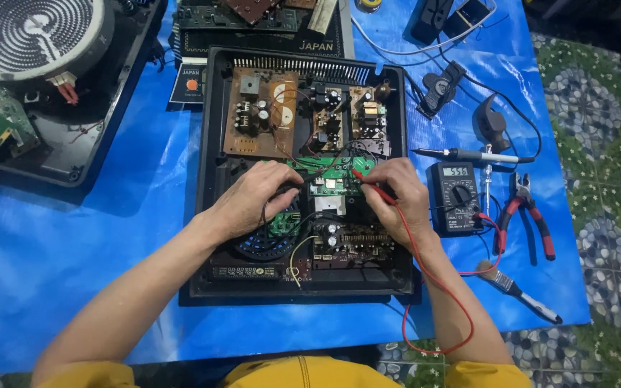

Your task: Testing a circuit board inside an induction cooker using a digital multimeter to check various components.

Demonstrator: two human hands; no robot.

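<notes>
You're leaning over the open black appliance case point(211, 172) at the centre of the frame, both hands down on the green circuit board point(330, 179) in its middle. Your right hand point(397, 197) is pinching the red probe point(369, 184) between closed fingertips like a pen — its long axis is running from lower right to upper left, tip pointing up-left onto the board, and that steep slant is keeping your knuckles clear of the parts around it. The red lead point(425, 276) is trailing down past your wrist and looping back up to the multimeter point(456, 196), which is lying flat just right of the case with its display facing you so you can read it without letting go.

Your left hand point(249, 197) is curled, fingers closed on the black probe point(297, 183), which is pointing right toward the same board — its tip is mostly hidden, so I cannot tell the exact contact spot. A soldering iron point(468, 154) is resting above the meter, red-handled pliers point(530, 212) to its right, a brush point(519, 291) at lower right, all on the blue sheet point(73, 244).
</notes>
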